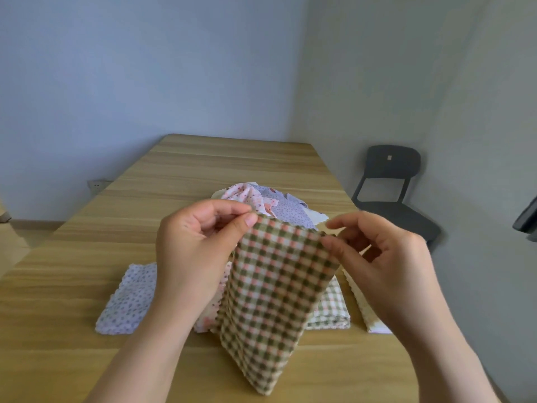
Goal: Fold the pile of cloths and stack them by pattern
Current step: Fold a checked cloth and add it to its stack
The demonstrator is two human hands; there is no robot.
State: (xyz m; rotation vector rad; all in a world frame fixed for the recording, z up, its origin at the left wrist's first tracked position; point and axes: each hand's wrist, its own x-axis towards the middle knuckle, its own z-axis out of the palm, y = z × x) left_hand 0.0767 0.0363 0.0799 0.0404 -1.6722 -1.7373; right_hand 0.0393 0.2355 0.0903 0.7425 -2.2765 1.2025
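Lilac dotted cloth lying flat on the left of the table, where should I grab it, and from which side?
Probably best: pinch the lilac dotted cloth by its near left corner, coming in from the left. It lies flat on the table, so only an edge offers grip, and that corner is free, while its right side is hidden behind the left hand.

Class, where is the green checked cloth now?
Centre of head view: green checked cloth hangs over the table, top corners pinched by left hand and right hand.

Four folded stacks (125,298) (205,322) (331,309) (370,315), one table (232,164), one chair (392,167)
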